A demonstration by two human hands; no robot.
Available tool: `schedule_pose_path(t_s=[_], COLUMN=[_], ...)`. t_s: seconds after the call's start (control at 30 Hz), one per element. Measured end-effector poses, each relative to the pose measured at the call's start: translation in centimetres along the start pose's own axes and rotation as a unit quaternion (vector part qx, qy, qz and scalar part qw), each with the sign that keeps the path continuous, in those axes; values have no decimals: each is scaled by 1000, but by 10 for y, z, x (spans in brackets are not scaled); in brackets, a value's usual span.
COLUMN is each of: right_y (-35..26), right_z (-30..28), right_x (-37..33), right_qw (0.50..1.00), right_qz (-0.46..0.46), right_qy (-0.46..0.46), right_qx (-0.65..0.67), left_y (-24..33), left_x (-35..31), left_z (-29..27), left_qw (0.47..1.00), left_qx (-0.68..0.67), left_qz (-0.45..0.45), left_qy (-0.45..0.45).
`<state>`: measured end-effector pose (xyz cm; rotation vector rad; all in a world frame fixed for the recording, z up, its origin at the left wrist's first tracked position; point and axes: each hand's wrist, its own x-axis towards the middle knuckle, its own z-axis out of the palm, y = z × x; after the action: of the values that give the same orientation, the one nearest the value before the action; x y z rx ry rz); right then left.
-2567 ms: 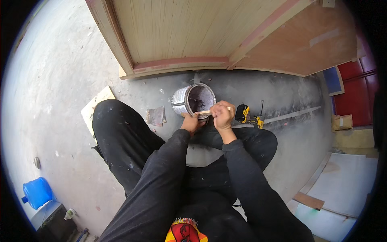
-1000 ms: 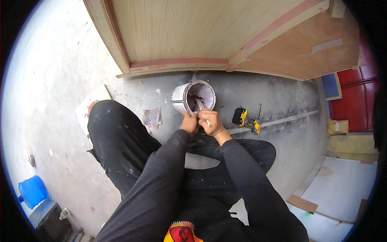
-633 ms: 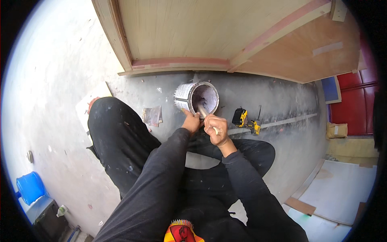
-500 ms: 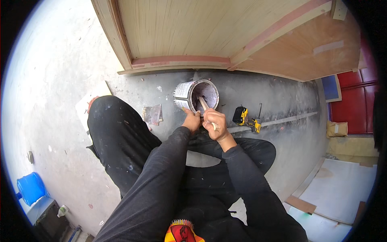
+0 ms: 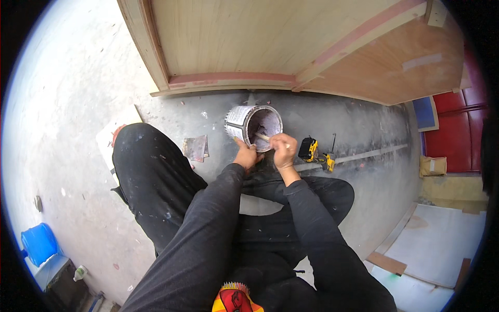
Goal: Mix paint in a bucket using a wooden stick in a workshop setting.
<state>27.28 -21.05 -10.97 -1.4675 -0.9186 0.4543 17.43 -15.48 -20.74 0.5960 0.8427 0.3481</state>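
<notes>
A metal can (image 5: 236, 120) with a white label leans tilted on the floor, its mouth turned to the right and toward me. Pale pinkish paste (image 5: 270, 122) coats the inside. My left hand (image 5: 246, 155) grips the can's near lower rim, fingers partly hidden beneath it. In my right hand (image 5: 284, 150), fingers are wrapped round a light wooden stick or handle (image 5: 263, 137) that reaches into the can's mouth. The far end of that tool is lost in the paste and shadow, so its kind cannot be made out.
A yellow and black cordless drill (image 5: 327, 162) lies right of the can. Worn sandpaper sheets (image 5: 196, 148) lie left of it. A large wooden panelled piece (image 5: 228, 41) stands just beyond. My bent legs (image 5: 156, 171) flank the can. Far right is a red padded seat (image 5: 460, 135).
My right hand has moved right and slightly up, and the wooden tool has swung from steep to nearly level. My left hand stays on the can, which has barely shifted.
</notes>
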Motion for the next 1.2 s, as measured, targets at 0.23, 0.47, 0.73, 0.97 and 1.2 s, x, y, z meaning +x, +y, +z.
schedule_pose_path(t_s=[0.23, 0.47, 0.73, 0.97, 1.2], right_y=[-17, -8, -47, -17, -34], right_z=[1, 10, 0, 21, 10], right_x=[-9, 2, 2, 18, 3], right_qw=[987, 992, 982, 997, 989], right_qz=[23, -106, 10, -14, 3], right_qy=[64, -49, -11, -3, -26], right_qx=[143, -46, 189, 74, 142], left_y=[6, 22, 39, 47, 56], left_x=[-7, -10, -16, -18, -2], left_z=[4, 6, -3, -7, -35], left_qw=[996, 996, 995, 994, 996], left_qx=[85, 75, 32, 71, 26], left_qz=[-10, -47, -91, -66, -59], left_qy=[6, -30, -29, -51, -58])
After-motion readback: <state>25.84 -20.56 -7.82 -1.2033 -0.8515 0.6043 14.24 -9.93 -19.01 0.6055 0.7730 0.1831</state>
